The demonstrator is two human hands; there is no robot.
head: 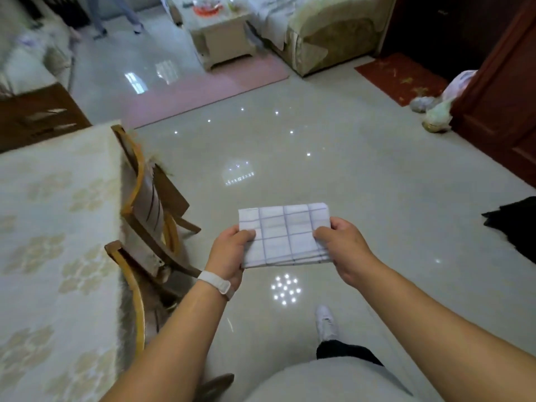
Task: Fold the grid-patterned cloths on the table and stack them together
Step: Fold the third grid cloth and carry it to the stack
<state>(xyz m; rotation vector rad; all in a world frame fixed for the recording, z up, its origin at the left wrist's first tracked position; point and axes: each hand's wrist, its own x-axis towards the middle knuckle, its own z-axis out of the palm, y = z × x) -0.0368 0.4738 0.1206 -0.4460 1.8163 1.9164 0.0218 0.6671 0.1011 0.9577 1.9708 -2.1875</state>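
Observation:
A white cloth with a blue grid pattern (285, 233), folded into a small flat rectangle, is held in the air over the shiny floor, away from the table. My left hand (229, 253) grips its left edge with the thumb on top; a white band sits on that wrist. My right hand (340, 242) pinches its right edge the same way. The table (52, 227), covered in a cream floral cloth, is at the left; no other grid cloth shows on the part in view.
Two wooden chairs (150, 216) stand pushed in along the table's right side. A black cloth (513, 224) lies on the floor at right. A pale cabinet (223, 39), a sofa (327, 36) and a person's legs (116, 13) are far off.

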